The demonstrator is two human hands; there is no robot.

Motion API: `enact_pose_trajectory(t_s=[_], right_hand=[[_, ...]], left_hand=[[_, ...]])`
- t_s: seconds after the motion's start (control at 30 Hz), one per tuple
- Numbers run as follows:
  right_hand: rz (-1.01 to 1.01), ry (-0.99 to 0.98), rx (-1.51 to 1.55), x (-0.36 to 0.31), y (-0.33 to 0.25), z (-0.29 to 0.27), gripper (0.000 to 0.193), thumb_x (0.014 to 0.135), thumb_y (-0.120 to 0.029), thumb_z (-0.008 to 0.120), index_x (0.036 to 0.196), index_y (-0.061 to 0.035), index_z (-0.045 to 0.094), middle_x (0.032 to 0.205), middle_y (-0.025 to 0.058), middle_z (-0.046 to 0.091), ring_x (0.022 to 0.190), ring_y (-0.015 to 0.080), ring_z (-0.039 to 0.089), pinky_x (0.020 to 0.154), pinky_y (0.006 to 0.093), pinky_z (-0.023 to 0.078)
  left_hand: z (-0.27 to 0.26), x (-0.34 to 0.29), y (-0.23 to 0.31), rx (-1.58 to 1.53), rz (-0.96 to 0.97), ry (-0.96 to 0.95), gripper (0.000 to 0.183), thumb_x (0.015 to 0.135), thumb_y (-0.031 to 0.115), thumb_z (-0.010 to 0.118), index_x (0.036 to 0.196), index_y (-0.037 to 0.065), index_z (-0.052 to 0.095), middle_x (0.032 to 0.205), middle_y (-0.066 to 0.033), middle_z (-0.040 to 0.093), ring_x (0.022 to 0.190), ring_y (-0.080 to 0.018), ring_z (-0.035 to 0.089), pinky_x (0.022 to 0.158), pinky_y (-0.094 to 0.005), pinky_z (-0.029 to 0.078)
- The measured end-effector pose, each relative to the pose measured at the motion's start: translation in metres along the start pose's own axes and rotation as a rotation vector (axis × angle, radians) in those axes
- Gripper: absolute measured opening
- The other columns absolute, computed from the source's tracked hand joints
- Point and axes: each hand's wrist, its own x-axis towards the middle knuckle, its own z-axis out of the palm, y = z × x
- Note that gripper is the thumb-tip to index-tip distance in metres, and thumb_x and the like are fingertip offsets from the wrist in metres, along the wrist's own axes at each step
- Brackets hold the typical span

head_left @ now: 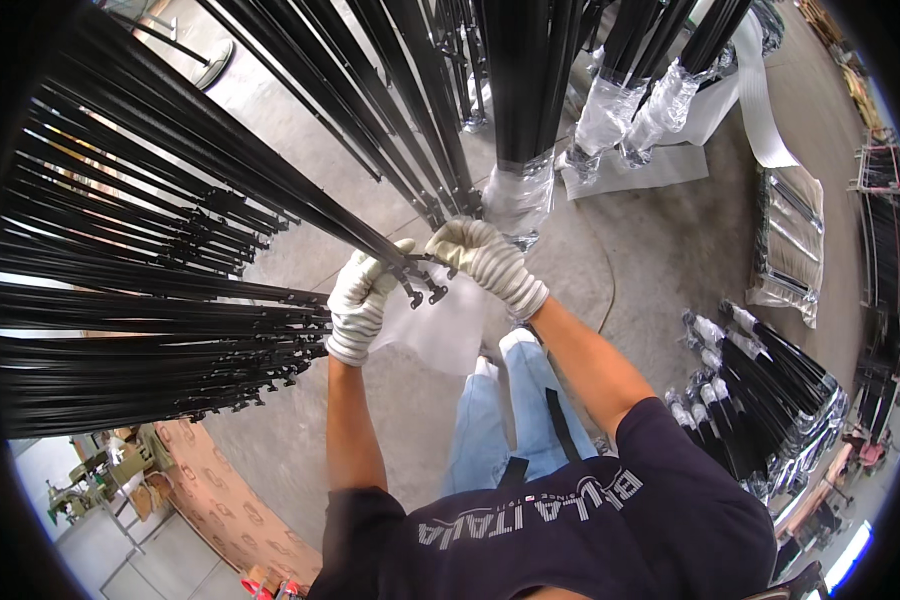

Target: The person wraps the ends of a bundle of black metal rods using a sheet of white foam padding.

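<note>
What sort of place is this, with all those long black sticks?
Probably a workshop or factory packing area: there are many long black poles, clear plastic wrap around some pole ends, and a bare concrete floor.

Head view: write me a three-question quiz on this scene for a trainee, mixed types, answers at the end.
1. Multiple choice: how do the gloves on the left hand and right hand look?
A) Solid red
B) Whitish with stripes
C) Solid blue

2. True or false: from the left hand, the long black rods run toward the picture's lower right.

3. Fill in the blank: the wrapping around the black bundles at the upper right is clear ____.

Key: 1. B. 2. False; they run toward the upper left. 3. Plastic.
</note>
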Motion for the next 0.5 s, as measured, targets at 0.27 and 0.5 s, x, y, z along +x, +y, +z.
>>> enact_pose_trajectory(t_s=[0.27, 0.5], right_hand=[[-0.009, 0.077, -0.253, -0.001, -0.019, 0.003, 0.008, 0.084, -0.009, 0.053, 0.085, -0.0039, 0.059, 0.075, 0.0013, 0.06, 0.07, 0.0069, 0.054, 0.065, 0.0218, 0.045], [-0.467, -0.034, -1.045, -0.008, -0.063, 0.028, 0.007, 0.076, -0.008, 0.056, 0.083, -0.0099, 0.058, 0.076, 0.0065, 0.056, 0.066, 0.0227, 0.057, 0.06, 0.032, 0.046]], left_hand=[[-0.013, -0.013, -0.023, 0.027, 0.008, 0.03, 0.029, 0.069, -0.01, 0.046, 0.092, -0.001, 0.06, 0.083, -0.0064, 0.055, 0.076, -0.0154, 0.054, 0.072, -0.0243, 0.045], [-0.008, -0.008, 0.004, -0.264, -0.317, -0.17, 0.054, 0.068, -0.004, 0.06, 0.119, 0.006, 0.047, 0.104, -0.0032, 0.056, 0.096, -0.0115, 0.051, 0.084, -0.0258, 0.041]])
